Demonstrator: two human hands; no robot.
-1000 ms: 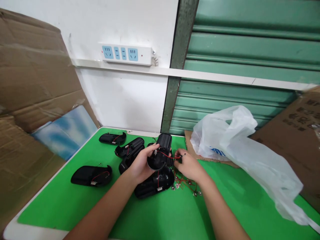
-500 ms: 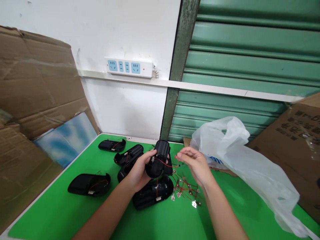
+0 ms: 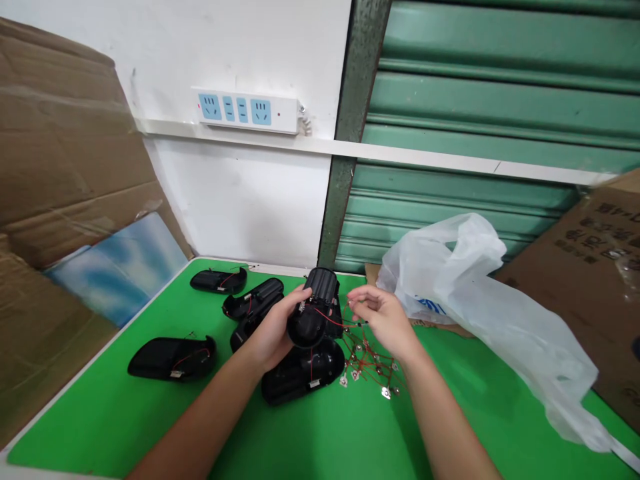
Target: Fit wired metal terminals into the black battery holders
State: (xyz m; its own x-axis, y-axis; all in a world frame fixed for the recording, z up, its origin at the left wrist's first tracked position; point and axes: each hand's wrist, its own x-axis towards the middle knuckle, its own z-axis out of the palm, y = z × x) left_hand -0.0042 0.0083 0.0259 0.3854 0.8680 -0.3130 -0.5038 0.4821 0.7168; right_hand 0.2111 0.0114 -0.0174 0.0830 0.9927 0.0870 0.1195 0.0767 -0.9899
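Left hand (image 3: 275, 330): one, reaching in from the lower left, forearm slanting up and inward, wrist nearly straight. I see its thumb laid along the near side of a black plastic housing (image 3: 313, 310) and the fingers passing underneath, clamped on it. The housing is held up over the middle of the green tabletop (image 3: 225, 430), ribbed end away, rounded cup toward me.

Right hand (image 3: 383, 320): one, coming up from the lower right, bent inward at the wrist, back of the hand toward me. I read thumb and forefinger as pinched together on a thin red wire (image 3: 346, 309), just right of the housing; whether it belongs to the housing or is a loose piece, I cannot tell.

Red lead (image 3: 327, 318): one, running out of the housing toward the right hand, ending in a dark tip.

Loose red wires with metal contacts (image 3: 367, 363): one tangled heap, on the tabletop below the right hand.

Further black housings: one at the far left (image 3: 217, 280), one at the near left (image 3: 170, 358), others clustered about the left hand, partly hidden.

White plastic bag (image 3: 490, 300): one, crumpled, right of the right hand.
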